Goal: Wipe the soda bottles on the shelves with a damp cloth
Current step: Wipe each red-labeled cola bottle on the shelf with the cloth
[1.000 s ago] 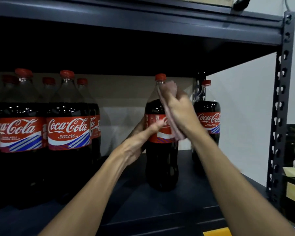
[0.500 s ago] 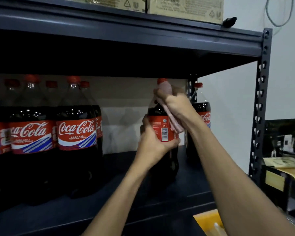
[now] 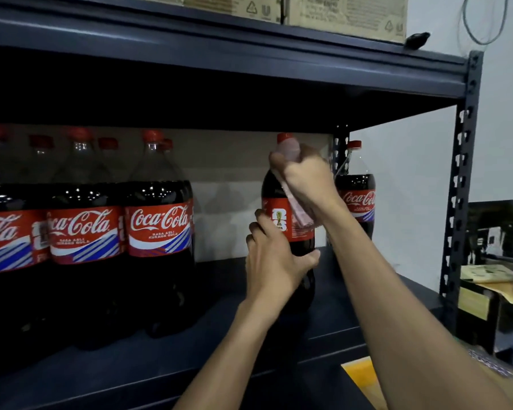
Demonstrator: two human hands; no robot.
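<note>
I am gripping the soda bottle just below its label with my left hand, fingers curling round it, while my right hand is clutching the pink cloth against its neck. The bottle is standing upright on the dark shelf, between a row of bottles and a lone one.

Only two arms of the person show, both bare from the lower edge of the view up to the wrists. The left forearm is lean and the right forearm looks broader, lying nearer the camera. The left hand and right hand are bare as well, knuckles showing plainly.
</note>
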